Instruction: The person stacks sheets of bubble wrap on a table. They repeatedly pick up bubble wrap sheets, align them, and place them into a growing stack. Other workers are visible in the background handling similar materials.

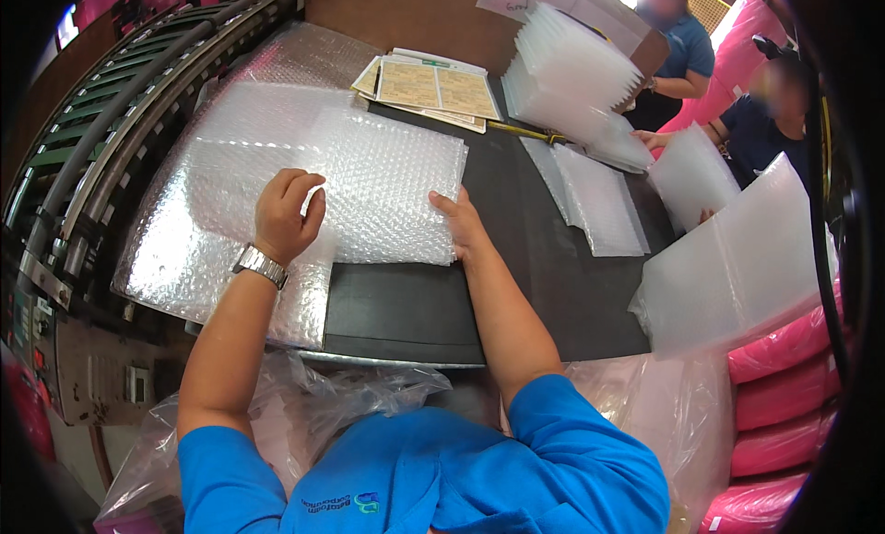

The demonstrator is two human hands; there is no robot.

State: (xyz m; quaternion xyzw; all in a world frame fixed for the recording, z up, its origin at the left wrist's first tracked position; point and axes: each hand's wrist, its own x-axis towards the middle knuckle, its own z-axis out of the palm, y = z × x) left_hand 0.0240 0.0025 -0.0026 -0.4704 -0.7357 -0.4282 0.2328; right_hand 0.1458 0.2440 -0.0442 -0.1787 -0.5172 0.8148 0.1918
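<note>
Grip state: left hand (288, 213) lies curled, pinching the bubble-wrap sheet (392, 197) at its left edge; right hand (458, 222) presses flat, fingers extended, on its right edge, keeping it squared on the black desk (415, 303). Beyond, paper forms (431, 87) and a bag stack (572, 73) sit within reach.

Bubble-wrap sheet (387, 188) on table (406, 303), centre-left | left hand (286, 216) and right hand (461, 225) on its near edge | paper forms (433, 87) behind | bag stack (567, 73) behind-right | flat bags (595, 202) right.
</note>
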